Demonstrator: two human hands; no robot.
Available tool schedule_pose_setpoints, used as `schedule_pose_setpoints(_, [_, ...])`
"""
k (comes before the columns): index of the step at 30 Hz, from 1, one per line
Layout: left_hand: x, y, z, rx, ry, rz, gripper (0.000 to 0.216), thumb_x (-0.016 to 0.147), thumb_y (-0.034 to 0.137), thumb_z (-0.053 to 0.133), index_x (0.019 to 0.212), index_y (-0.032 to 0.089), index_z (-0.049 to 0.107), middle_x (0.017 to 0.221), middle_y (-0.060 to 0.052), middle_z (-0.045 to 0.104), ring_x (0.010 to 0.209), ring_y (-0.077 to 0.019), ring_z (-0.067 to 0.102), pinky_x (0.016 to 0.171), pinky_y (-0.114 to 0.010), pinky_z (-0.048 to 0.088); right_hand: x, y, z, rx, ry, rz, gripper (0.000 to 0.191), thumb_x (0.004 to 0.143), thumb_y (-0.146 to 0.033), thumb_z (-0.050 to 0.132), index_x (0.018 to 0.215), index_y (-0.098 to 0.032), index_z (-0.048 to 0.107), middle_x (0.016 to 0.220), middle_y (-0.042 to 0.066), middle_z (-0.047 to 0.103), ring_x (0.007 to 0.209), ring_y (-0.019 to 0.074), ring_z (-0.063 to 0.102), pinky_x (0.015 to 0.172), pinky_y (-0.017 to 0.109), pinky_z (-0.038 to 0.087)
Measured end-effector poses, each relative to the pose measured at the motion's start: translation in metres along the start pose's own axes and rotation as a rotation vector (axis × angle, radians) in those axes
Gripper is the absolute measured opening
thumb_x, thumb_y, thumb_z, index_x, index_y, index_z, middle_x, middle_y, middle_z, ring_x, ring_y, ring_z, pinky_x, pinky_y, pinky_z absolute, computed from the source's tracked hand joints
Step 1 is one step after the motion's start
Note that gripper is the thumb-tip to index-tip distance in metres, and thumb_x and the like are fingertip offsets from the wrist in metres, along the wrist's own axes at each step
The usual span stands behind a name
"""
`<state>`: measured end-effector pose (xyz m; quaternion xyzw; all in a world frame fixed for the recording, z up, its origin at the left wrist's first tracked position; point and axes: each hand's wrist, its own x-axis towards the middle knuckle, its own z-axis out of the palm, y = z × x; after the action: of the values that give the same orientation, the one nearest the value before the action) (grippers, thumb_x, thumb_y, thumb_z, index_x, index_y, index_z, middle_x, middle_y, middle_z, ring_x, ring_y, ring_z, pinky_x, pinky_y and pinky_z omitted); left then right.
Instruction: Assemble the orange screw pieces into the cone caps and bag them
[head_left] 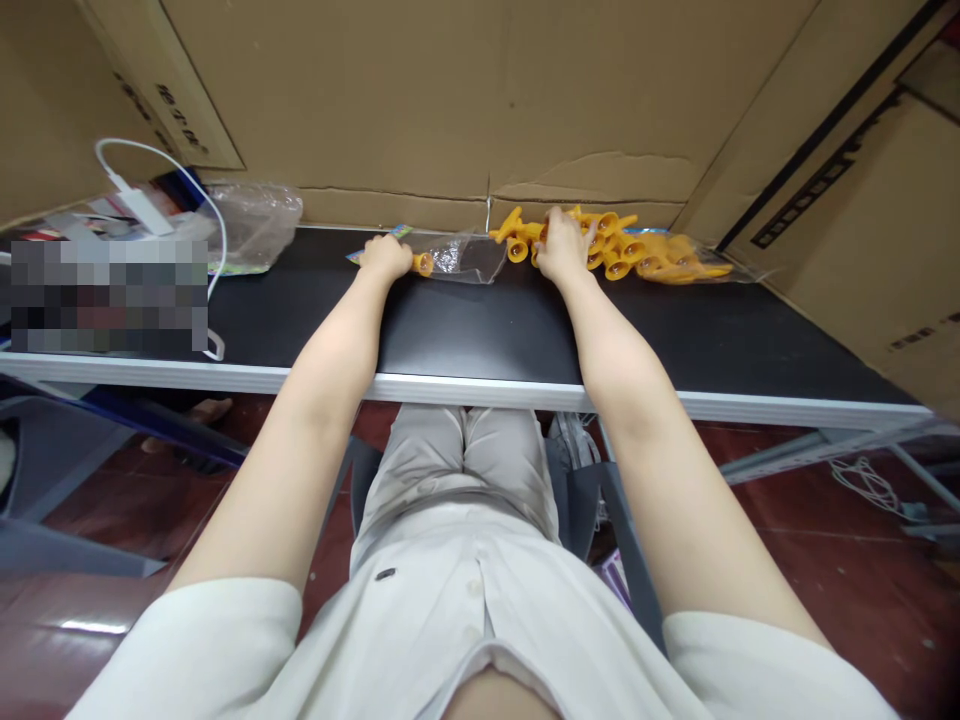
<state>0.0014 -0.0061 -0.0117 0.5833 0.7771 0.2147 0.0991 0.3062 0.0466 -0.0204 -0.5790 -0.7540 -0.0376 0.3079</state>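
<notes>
My left hand (pixel 386 258) is closed near the back of the black table. A yellow plastic horn (pixel 424 264) pokes its flared end out of the fist, and the rest of it is covered by my fingers. Right beside it lies a clear plastic bag (pixel 469 258) with a colourful printed end under and behind the hand. My right hand (pixel 562 248) reaches into a pile of yellow plastic horns (pixel 616 262), its fingers curled over one at the pile's left part. The fingers partly hide what they grip.
The table (pixel 480 335) has a pale metal front edge. Cardboard (pixel 450 100) walls it in at the back and right. Another clear bag (pixel 251 225), a white cable (pixel 223 215) and a white plug-like block (pixel 146 210) lie on the left. More yellow pieces sit in a clear bag (pixel 686 260).
</notes>
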Motion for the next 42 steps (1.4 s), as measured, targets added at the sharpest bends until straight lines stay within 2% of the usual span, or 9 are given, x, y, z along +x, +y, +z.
schedule_pose_setpoints(3, [0.003, -0.001, 0.001, 0.000, -0.001, -0.002, 0.082, 0.096, 0.038, 0.049, 0.169, 0.001, 0.053, 0.174, -0.030, 0.052, 0.164, -0.0430, 0.048, 0.135, -0.054, 0.038, 0.000, -0.005, -0.005, -0.025, 0.039, 0.002, 0.046, 0.109, -0.026, 0.055, 0.155, -0.018, 0.053, 0.157, 0.026, 0.061, 0.151, 0.0442, 0.058, 0.133, 0.082, 0.018])
schedule_pose_setpoints(9, [0.009, -0.006, 0.004, -0.012, 0.006, 0.015, 0.081, 0.097, 0.037, 0.048, 0.168, -0.001, 0.053, 0.173, -0.033, 0.052, 0.165, -0.0431, 0.048, 0.134, -0.056, 0.038, -0.002, -0.028, -0.030, -0.002, 0.123, -0.020, 0.039, 0.110, -0.029, 0.056, 0.149, -0.023, 0.056, 0.152, 0.019, 0.063, 0.146, 0.0393, 0.060, 0.125, 0.064, 0.046])
schedule_pose_setpoints(15, [0.005, -0.004, 0.003, -0.021, -0.012, 0.004, 0.078, 0.101, 0.038, 0.047, 0.170, 0.002, 0.052, 0.174, -0.029, 0.052, 0.164, -0.0412, 0.049, 0.135, -0.053, 0.038, -0.016, -0.061, -0.058, 0.143, 0.158, -0.059, 0.028, 0.108, -0.026, 0.061, 0.135, -0.023, 0.067, 0.145, 0.015, 0.068, 0.144, 0.0349, 0.063, 0.123, 0.043, 0.051])
schedule_pose_setpoints(19, [0.003, -0.002, 0.001, 0.003, -0.015, 0.018, 0.074, 0.105, 0.034, 0.043, 0.166, -0.005, 0.054, 0.171, -0.034, 0.053, 0.163, -0.0425, 0.051, 0.134, -0.052, 0.041, -0.010, -0.063, -0.043, 0.215, 0.121, -0.086, 0.023, 0.107, -0.026, 0.064, 0.129, -0.020, 0.069, 0.137, 0.014, 0.072, 0.139, 0.0333, 0.066, 0.123, 0.045, 0.050])
schedule_pose_setpoints(22, [0.000, 0.001, 0.001, 0.015, 0.004, 0.002, 0.069, 0.106, 0.032, 0.043, 0.166, 0.000, 0.057, 0.170, -0.031, 0.056, 0.162, -0.0422, 0.054, 0.134, -0.054, 0.043, -0.003, -0.056, -0.015, 0.302, 0.094, -0.150, 0.023, 0.104, -0.027, 0.068, 0.125, -0.018, 0.069, 0.130, 0.013, 0.075, 0.132, 0.0329, 0.068, 0.123, 0.052, 0.051])
schedule_pose_setpoints(26, [-0.002, 0.004, 0.001, 0.026, 0.007, -0.011, 0.066, 0.109, 0.029, 0.042, 0.166, 0.001, 0.058, 0.170, -0.030, 0.057, 0.161, -0.0405, 0.055, 0.133, -0.051, 0.045, -0.008, -0.058, 0.010, 0.370, -0.020, -0.151, 0.029, 0.096, -0.022, 0.074, 0.125, -0.018, 0.070, 0.127, 0.011, 0.078, 0.123, 0.0297, 0.072, 0.120, 0.052, 0.055])
schedule_pose_setpoints(32, [-0.003, 0.007, 0.000, 0.076, -0.005, 0.058, 0.061, 0.108, 0.027, 0.047, 0.163, 0.006, 0.063, 0.167, -0.025, 0.062, 0.159, -0.0387, 0.059, 0.132, -0.047, 0.048, -0.027, -0.070, 0.003, 0.323, -0.337, -0.172, 0.031, 0.091, -0.016, 0.077, 0.122, -0.011, 0.080, 0.124, 0.014, 0.082, 0.116, 0.0284, 0.077, 0.112, 0.042, 0.060])
schedule_pose_setpoints(36, [-0.008, 0.012, -0.003, 0.083, -0.033, 0.118, 0.053, 0.105, 0.025, 0.052, 0.151, 0.009, 0.074, 0.160, -0.023, 0.069, 0.152, -0.0403, 0.065, 0.128, -0.045, 0.052, -0.027, -0.067, -0.002, 0.262, -0.337, -0.234, 0.036, 0.093, -0.015, 0.076, 0.128, -0.011, 0.084, 0.131, 0.015, 0.082, 0.123, 0.0302, 0.077, 0.116, 0.043, 0.057])
schedule_pose_setpoints(42, [-0.015, 0.014, -0.007, -0.025, -0.129, 0.282, 0.051, 0.098, 0.024, 0.056, 0.139, 0.006, 0.080, 0.143, -0.020, 0.080, 0.137, -0.0388, 0.074, 0.122, -0.042, 0.055, -0.022, -0.060, 0.004, 0.193, -0.309, -0.264, 0.037, 0.098, -0.016, 0.074, 0.133, -0.009, 0.083, 0.141, 0.019, 0.079, 0.136, 0.0340, 0.074, 0.122, 0.046, 0.054])
